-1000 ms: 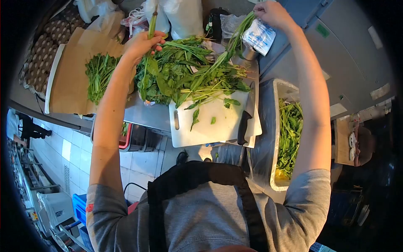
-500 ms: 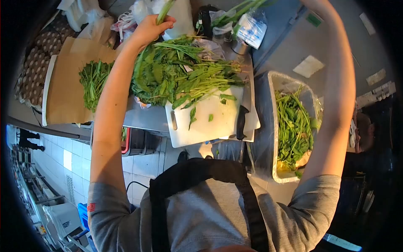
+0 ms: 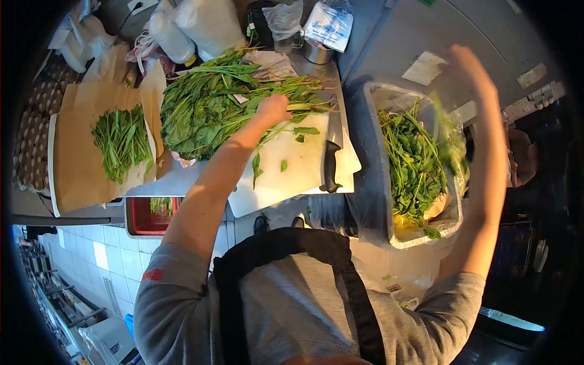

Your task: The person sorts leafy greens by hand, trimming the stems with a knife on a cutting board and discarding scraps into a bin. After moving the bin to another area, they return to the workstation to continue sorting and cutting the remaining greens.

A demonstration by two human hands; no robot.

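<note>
Head view: the large pile of leafy greens lies across the far part of the white cutting board on the tabletop. The left hand is closed on stems at the pile's near edge. The right hand, blurred, hangs above the lined bin with fingers spread; whether it holds anything cannot be told. Sorted so far: a good layer of greens in the bin and a small bunch on brown paper. Judged remaining: most of the pile. A knife rests on the board.
</note>
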